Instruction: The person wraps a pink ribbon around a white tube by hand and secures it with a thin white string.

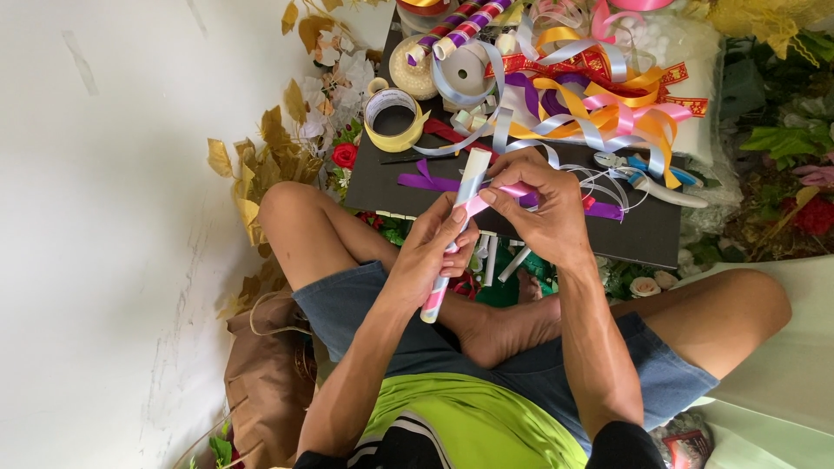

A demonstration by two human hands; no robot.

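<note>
My left hand (430, 252) grips a long tube (462, 198) wrapped in spiralling pink and pale blue ribbon, held upright over my crossed legs. My right hand (543, 204) pinches a pink ribbon (512, 189) against the tube's upper part. Both hands are just in front of the near edge of a black board (638, 236). The tube's lower end (429, 311) sticks out below my left palm.
On the black board lie purple ribbon (426, 183), a tangle of orange, pink and blue ribbons (599, 113), tape rolls (391, 117), wrapped tubes (456, 26) and blue-handled pliers (651, 174). Artificial flowers and gold leaves (287, 148) surround it. White wall at the left.
</note>
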